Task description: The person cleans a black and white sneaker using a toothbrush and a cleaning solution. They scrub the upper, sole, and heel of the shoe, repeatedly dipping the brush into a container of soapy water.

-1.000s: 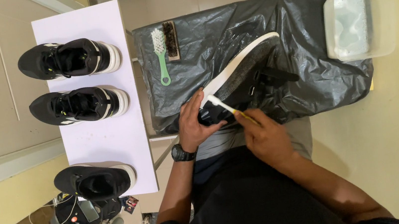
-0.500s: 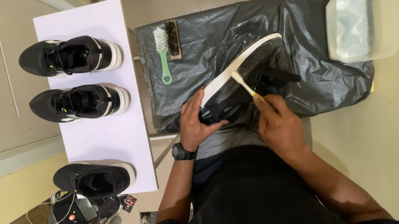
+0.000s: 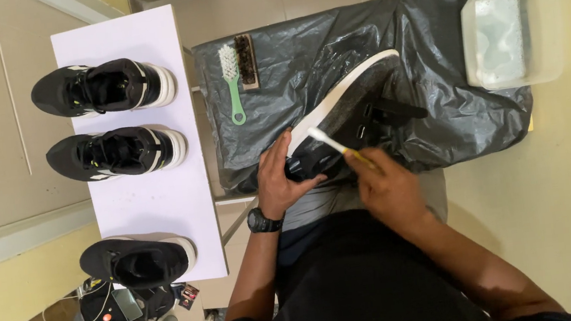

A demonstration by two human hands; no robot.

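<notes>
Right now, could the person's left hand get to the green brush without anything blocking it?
Probably yes, but not while it is busy. The left hand grips the shoe being scrubbed. The green brush lies uncovered on the black plastic sheet beyond it, with nothing between them.

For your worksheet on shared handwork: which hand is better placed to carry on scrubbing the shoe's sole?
Right. The right hand already grips the toothbrush, its head on the white sole of the black shoe. The left hand is occupied bracing that shoe's heel.
</notes>
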